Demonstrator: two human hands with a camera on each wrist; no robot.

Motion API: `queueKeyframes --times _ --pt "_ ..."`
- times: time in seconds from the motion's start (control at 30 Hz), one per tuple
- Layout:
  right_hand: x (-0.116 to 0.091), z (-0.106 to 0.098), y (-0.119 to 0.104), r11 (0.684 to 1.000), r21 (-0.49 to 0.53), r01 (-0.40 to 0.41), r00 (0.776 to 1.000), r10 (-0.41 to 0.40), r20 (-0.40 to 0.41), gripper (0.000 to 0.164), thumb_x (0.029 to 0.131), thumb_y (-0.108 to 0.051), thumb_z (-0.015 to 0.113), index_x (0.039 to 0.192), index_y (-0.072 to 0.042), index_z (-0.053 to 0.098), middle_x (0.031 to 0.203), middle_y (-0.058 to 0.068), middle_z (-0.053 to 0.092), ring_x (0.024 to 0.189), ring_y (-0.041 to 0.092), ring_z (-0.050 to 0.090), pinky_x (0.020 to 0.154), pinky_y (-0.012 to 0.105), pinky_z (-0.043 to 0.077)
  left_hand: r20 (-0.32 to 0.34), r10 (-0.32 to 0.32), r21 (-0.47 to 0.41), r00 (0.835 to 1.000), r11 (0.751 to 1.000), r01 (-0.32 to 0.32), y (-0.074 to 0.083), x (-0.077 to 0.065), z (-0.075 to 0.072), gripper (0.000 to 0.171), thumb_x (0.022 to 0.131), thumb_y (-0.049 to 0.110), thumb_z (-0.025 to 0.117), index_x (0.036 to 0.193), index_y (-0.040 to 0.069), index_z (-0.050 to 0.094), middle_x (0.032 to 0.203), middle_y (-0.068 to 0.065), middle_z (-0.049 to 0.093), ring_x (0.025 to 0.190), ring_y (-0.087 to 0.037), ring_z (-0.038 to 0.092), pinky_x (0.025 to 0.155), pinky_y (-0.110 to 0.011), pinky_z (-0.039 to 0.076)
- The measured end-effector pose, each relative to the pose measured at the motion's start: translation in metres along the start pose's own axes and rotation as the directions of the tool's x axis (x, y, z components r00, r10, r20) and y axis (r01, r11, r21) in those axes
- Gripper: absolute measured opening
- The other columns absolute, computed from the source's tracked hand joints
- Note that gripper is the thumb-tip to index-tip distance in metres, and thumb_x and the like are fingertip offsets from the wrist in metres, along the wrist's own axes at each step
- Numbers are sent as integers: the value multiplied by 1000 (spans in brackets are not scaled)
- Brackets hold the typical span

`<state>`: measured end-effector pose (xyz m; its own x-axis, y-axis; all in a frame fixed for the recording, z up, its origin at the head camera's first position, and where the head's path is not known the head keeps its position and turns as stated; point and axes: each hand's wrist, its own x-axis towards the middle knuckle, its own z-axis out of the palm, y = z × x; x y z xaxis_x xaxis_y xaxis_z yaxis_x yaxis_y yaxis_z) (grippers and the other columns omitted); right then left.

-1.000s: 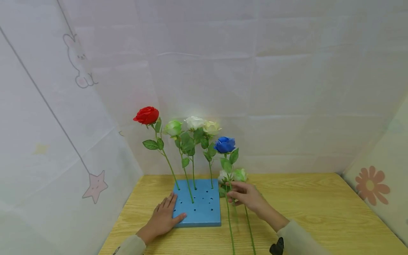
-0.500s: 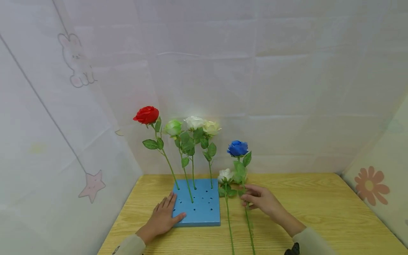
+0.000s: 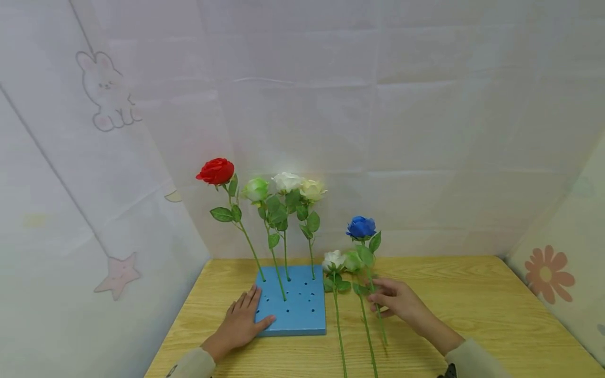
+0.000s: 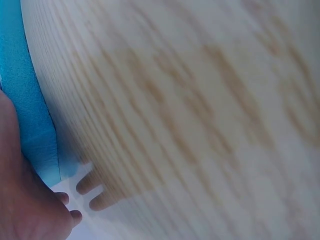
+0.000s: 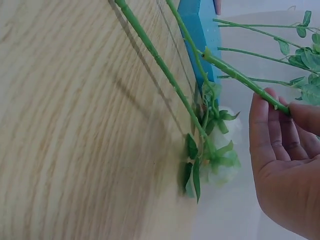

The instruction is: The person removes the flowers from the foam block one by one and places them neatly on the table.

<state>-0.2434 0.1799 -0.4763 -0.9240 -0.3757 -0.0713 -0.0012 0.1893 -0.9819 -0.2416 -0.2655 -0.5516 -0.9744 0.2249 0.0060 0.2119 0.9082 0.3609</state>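
Observation:
My right hand (image 3: 394, 300) pinches the green stem (image 5: 235, 75) of a blue rose (image 3: 361, 227) between thumb and fingers, its bloom up and its lower end hanging at a slant over the table. My left hand (image 3: 241, 320) rests with straight fingers on the left edge of a blue board (image 3: 302, 320) dotted with small holes. Four stems stand in that board: a red rose (image 3: 216, 171), a green rose (image 3: 257, 189), a white rose (image 3: 287, 182) and a pale yellow rose (image 3: 312, 190).
Right of the board, a second white rose (image 3: 333, 260) and a second green rose (image 3: 353, 261) lie on the wooden table (image 3: 472, 315), stems toward me. A pale cloth wall (image 3: 425, 131) stands behind the table.
My right hand has carried the blue rose rightward, away from the board and past the two lying roses. The left hand stays in place on the board.

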Motion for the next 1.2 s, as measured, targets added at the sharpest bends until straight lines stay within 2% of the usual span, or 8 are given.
queueKeyframes --times 0.17,0.3,0.5,0.67,0.87,1.2 --pt "-4 -3 4 999 -6 -43 999 43 0 66 101 -16 64 153 11 32 109 13 72 95 31 72 77 47 60 1 4 1 1000 1000 -4 -1 1 0 99 95 74 45 164 9 16 170 -11 10 152 -45 16 115 -71 15" --pt "-8 -4 11 997 -5 -78 997 78 -7 66 101 -15 64 152 11 33 113 19 70 95 30 72 77 46 60 4 5 7 1000 1000 -5 -2 2 1 100 94 76 43 164 10 15 170 -10 9 153 -44 16 115 -71 15" --pt "-10 -9 21 992 -10 -125 992 125 -18 72 99 -22 68 152 11 33 117 21 70 95 28 72 77 44 59 3 3 22 1000 1000 -3 -4 2 2 99 94 77 42 164 11 15 170 -9 9 153 -44 17 116 -70 15" --pt "-11 -15 24 991 -8 -136 991 136 2 74 99 -25 67 152 11 32 119 22 69 98 31 71 78 44 59 2 4 22 1000 1000 -4 -6 2 2 99 94 76 43 164 11 15 170 -10 10 153 -44 17 115 -71 15" --pt "-14 -19 33 987 20 -158 987 158 25 70 101 -20 64 152 13 30 118 21 69 100 34 71 76 43 58 -5 8 21 1000 1000 -8 -7 3 4 99 94 77 41 164 12 15 171 -9 9 153 -43 16 115 -70 16" --pt "-16 -20 55 985 49 -167 986 166 29 70 102 -19 62 152 15 26 118 19 69 98 30 72 74 40 59 -5 6 25 1000 1000 -6 -6 3 5 101 93 79 39 164 11 16 170 -9 10 153 -43 18 115 -71 17"
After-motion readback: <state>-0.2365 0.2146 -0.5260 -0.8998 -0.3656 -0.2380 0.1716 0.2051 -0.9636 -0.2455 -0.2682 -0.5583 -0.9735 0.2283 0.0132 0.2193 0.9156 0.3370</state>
